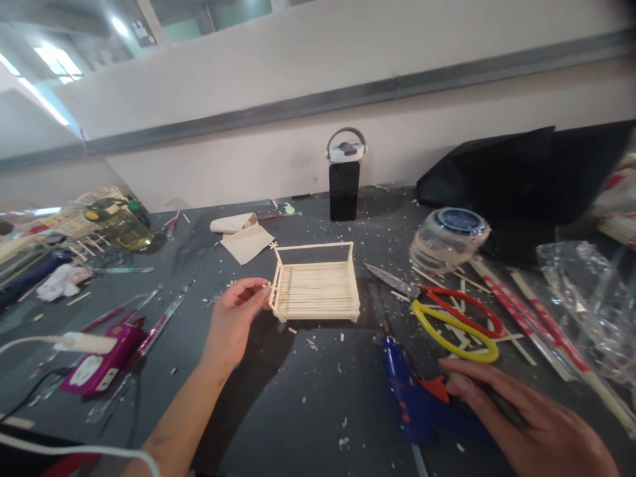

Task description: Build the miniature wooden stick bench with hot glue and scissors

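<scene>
My left hand [236, 318] pinches the left side of a small open frame [315, 288] built from thin wooden sticks, with a slatted base and a raised rail at the back. The frame sits on the dark table. At the lower right lies a blue hot glue gun [407, 391], its nozzle pointing away from me. My right hand [531, 417] has its thumb and forefinger closed at the gun's orange trigger; the handle runs toward the palm, partly hidden. Beyond this hand lie scissors [454, 324] with red and yellow handles.
A clear tub with a blue lid [450, 238] and a dark lantern-like device [344, 179] stand toward the back. Loose sticks and plastic wrappers [586, 298] lie right. A purple power adapter [104, 358] with cables is left, near a bottle [122, 225]. Scraps dot the table.
</scene>
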Available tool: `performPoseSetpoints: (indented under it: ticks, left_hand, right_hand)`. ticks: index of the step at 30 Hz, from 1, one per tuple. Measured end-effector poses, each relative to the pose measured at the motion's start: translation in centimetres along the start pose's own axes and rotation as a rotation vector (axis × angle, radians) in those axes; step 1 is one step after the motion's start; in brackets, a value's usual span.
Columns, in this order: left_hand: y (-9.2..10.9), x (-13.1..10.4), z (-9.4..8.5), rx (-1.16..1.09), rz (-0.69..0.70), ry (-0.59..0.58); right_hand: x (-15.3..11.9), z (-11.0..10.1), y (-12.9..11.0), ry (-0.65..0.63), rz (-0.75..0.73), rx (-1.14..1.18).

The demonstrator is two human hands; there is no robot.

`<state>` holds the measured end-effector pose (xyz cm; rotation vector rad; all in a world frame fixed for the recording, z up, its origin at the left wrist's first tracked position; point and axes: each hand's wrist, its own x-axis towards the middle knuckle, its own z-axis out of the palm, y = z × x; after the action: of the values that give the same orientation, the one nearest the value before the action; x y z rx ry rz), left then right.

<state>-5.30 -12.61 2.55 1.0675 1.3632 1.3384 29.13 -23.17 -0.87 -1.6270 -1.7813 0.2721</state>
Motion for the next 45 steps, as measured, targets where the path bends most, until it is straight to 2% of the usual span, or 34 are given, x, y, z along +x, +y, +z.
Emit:
performPoseSetpoints:
  ticks: [9, 15, 22, 29, 34, 37, 41, 45]
  left_hand:
    - [0.3, -0.3, 0.1, 0.165, 0.043, 0.037]
    - [-0.2, -0.4, -0.5, 0.377, 0.166, 0.088]
    - [0.3, -0.5, -0.1, 0.129, 0.103, 0.045]
    - [0.3, -0.6, 0.2, 0.103, 0.088, 0.035]
    - [0.9, -0.3, -0.3, -0.082, 0.074, 0.130]
    - [2.1, -0.2, -1.0, -0.275, 0.058, 0.173]
    - [4.7, -1.0, -1.4, -0.425, -0.030, 0.147]
    - [7.3, -2.4, -0.4, -0.449, -0.153, 0.046]
  right_hand:
    - [-0.4, 0.2, 0.5, -0.029, 0.015, -0.001]
    - [-0.1, 0.1, 0.0, -0.007, 0.007, -0.009]
    - [0.3, 0.0, -0.6, 0.055, -0.057, 0.016]
    - [0.3, -0.1, -0.3, 0.038, -0.053, 0.016]
    - [0.2, -0.1, -0.3, 0.029, -0.080, 0.000]
    - [-0.1, -0.1, -1.0, 0.067, -0.170, -0.001]
    - [-0.5, -0.7, -2.2, 0.044, -0.317, -0.025]
    - [-0.5, -2.1, -2.8, 0.048, -0.306, -0.092]
